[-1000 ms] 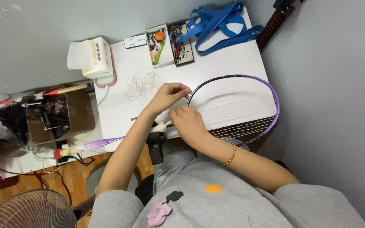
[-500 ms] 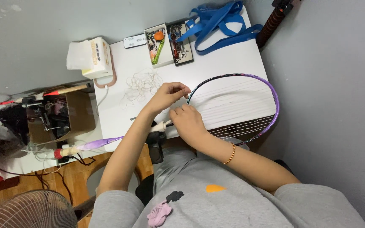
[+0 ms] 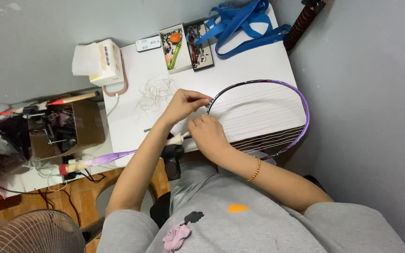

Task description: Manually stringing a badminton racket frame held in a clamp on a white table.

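A purple-framed badminton racket lies across the white table, its head partly strung with white string. My left hand pinches the racket frame at its left edge, fingers closed on the rim. Just below it, my right hand touches the frame and the strings, with a gold bracelet on that wrist. The racket shaft runs left to a wrapped handle. A loose tangle of string lies on the table above my left hand.
At the table's far edge sit a tissue box, a small remote, two open trays of small tools and blue straps. A cluttered box stands left. A fan sits bottom left; grey walls surround.
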